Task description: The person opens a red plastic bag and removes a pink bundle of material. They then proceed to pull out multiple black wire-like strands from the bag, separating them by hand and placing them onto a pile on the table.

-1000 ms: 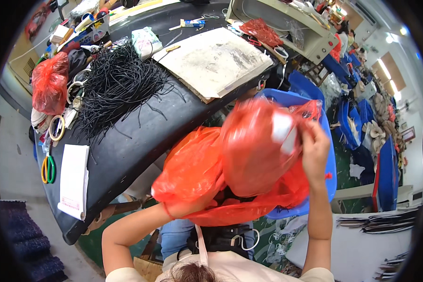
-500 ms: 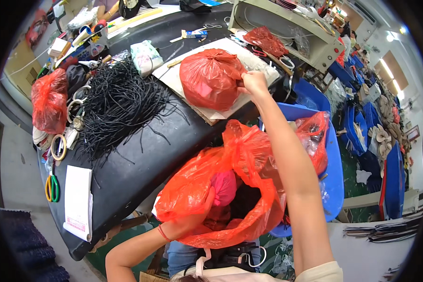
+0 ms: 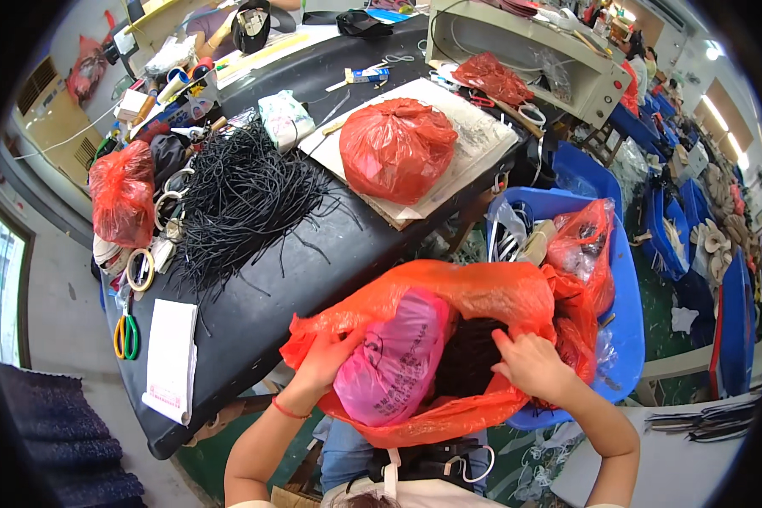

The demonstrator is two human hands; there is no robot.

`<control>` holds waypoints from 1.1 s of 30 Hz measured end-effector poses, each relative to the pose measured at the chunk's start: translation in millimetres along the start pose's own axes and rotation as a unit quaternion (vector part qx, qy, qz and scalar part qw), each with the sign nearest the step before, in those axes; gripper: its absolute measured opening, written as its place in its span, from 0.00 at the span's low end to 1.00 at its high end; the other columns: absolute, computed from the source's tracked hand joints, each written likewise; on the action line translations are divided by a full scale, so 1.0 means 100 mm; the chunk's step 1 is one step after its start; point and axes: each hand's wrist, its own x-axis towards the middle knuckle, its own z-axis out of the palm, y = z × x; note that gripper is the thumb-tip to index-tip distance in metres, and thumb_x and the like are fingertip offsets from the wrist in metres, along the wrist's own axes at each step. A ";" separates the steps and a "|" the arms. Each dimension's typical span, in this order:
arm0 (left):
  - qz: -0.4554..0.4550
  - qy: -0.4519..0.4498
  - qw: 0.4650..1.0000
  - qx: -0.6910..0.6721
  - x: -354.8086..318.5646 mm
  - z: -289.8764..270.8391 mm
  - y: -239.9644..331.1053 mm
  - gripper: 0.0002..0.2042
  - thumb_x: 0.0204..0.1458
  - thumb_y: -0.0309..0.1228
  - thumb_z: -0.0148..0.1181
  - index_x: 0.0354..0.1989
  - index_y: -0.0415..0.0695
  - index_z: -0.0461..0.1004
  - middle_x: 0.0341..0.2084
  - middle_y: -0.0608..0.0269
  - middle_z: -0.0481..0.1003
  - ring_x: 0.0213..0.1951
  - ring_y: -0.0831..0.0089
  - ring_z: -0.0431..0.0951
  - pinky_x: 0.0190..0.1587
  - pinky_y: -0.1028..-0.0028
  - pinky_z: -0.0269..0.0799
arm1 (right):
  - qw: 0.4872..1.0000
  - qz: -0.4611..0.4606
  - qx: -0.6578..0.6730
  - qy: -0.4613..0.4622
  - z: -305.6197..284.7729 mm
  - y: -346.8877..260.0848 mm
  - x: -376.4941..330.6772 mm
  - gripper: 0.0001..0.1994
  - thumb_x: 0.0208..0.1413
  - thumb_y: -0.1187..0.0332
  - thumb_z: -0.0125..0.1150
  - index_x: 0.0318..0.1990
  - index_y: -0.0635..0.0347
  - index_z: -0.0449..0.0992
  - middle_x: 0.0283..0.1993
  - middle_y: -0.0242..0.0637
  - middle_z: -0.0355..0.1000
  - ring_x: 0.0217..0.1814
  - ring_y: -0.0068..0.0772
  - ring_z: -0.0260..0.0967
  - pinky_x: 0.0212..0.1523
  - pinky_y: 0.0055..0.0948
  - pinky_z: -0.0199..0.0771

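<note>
A large red plastic bag (image 3: 483, 288) lies on my lap with its mouth spread wide. Inside it on the left sits a pink plastic bag (image 3: 394, 360) with dark print; dark contents (image 3: 470, 360) show beside it. My left hand (image 3: 326, 364) is closed on the red bag's left rim, right against the pink bag. My right hand (image 3: 533, 366) grips the opposite rim, fingers bent over the edge and partly hidden. On the board (image 3: 487, 152) on the table rests a filled, knotted red bag (image 3: 398, 148), touched by neither hand.
A heap of black cords (image 3: 245, 203) covers the left of the black table (image 3: 313, 271). Around it are a red bag (image 3: 123, 195), green-and-orange scissors (image 3: 127, 334) and a paper pad (image 3: 171, 360). A blue bin (image 3: 622, 339) with bags stands at my right.
My right hand has left the knotted bag on the board and come down to the open bag's right rim. The mouth is wider, and more of the pink bag shows.
</note>
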 end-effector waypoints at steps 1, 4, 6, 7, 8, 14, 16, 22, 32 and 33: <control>-0.038 -0.022 0.999 -0.033 0.00 0.02 0.05 0.10 0.59 0.26 0.47 0.44 0.36 0.71 0.38 0.63 0.75 0.39 0.79 0.75 0.43 0.77 0.71 | 0.999 -0.008 0.020 0.041 0.00 0.01 -0.01 0.22 0.50 0.64 0.60 0.50 0.65 0.65 0.34 0.49 0.70 0.36 0.53 0.69 0.38 0.44 0.70; -0.050 -0.063 0.991 -0.110 -0.04 0.10 0.15 0.12 0.59 0.28 0.48 0.48 0.37 0.69 0.38 0.63 0.75 0.37 0.78 0.76 0.41 0.77 0.73 | 0.978 -0.068 0.119 0.156 -0.02 0.00 0.14 0.19 0.51 0.67 0.58 0.50 0.65 0.66 0.35 0.49 0.69 0.38 0.52 0.67 0.39 0.41 0.69; -0.074 -0.088 0.977 -0.180 -0.04 0.08 0.14 0.14 0.59 0.29 0.49 0.51 0.37 0.67 0.41 0.62 0.75 0.40 0.75 0.77 0.44 0.75 0.73 | 0.969 -0.080 0.159 0.171 -0.11 -0.07 0.29 0.15 0.52 0.71 0.56 0.47 0.66 0.69 0.35 0.50 0.69 0.37 0.52 0.67 0.37 0.42 0.67; -0.078 -0.087 0.976 -0.186 -0.05 0.08 0.13 0.14 0.59 0.28 0.49 0.52 0.37 0.66 0.43 0.60 0.74 0.42 0.74 0.76 0.46 0.73 0.73 | 0.971 -0.077 0.169 0.152 -0.12 -0.06 0.35 0.14 0.52 0.71 0.56 0.46 0.66 0.69 0.35 0.51 0.69 0.36 0.53 0.67 0.37 0.43 0.67; -0.082 -0.085 0.974 -0.192 -0.06 0.08 0.14 0.15 0.58 0.27 0.49 0.53 0.37 0.65 0.45 0.59 0.73 0.44 0.72 0.75 0.48 0.72 0.72 | 0.972 -0.074 0.178 0.132 -0.10 -0.03 0.43 0.13 0.52 0.72 0.56 0.45 0.67 0.70 0.35 0.51 0.69 0.35 0.53 0.66 0.37 0.43 0.66; -0.075 -0.093 0.954 -0.276 -0.14 0.02 0.24 0.17 0.57 0.25 0.51 0.55 0.38 0.64 0.50 0.55 0.71 0.48 0.68 0.74 0.52 0.69 0.71 | 0.720 0.022 0.694 -0.019 -0.18 -0.25 0.62 0.21 0.61 0.61 0.51 0.56 0.66 0.64 0.46 0.43 0.72 0.46 0.31 0.71 0.49 0.30 0.70; -0.075 -0.098 0.955 -0.268 -0.11 -0.04 0.15 0.17 0.56 0.25 0.51 0.55 0.38 0.64 0.49 0.55 0.71 0.48 0.68 0.75 0.51 0.69 0.72 | 0.686 -0.001 0.727 -0.038 -0.14 -0.33 0.58 0.24 0.60 0.61 0.53 0.59 0.65 0.61 0.50 0.39 0.69 0.48 0.29 0.69 0.52 0.30 0.68; -0.094 -0.023 0.974 -0.207 -0.15 0.05 0.13 0.16 0.55 0.25 0.53 0.52 0.38 0.66 0.45 0.57 0.73 0.45 0.71 0.76 0.50 0.70 0.72 | 0.685 -0.038 0.727 0.024 0.03 -0.38 0.56 0.29 0.52 0.72 0.63 0.60 0.63 0.58 0.55 0.37 0.66 0.57 0.27 0.62 0.57 0.29 0.64; 0.032 -0.085 0.961 0.263 -0.16 0.46 0.07 0.18 0.41 0.24 0.67 0.43 0.39 0.71 0.29 0.70 0.71 0.32 0.83 0.69 0.37 0.81 0.67 | 0.871 -0.052 0.436 0.222 0.02 -0.55 0.18 0.10 0.51 0.74 0.59 0.42 0.62 0.76 0.43 0.40 0.73 0.47 0.36 0.68 0.51 0.31 0.65; 0.034 -0.087 0.955 0.281 -0.15 0.47 0.01 0.18 0.41 0.23 0.66 0.43 0.39 0.71 0.29 0.70 0.71 0.32 0.83 0.69 0.37 0.81 0.67 | 0.901 -0.098 0.370 0.204 0.09 -0.60 0.19 0.14 0.47 0.71 0.63 0.43 0.61 0.75 0.43 0.40 0.72 0.46 0.40 0.67 0.51 0.33 0.65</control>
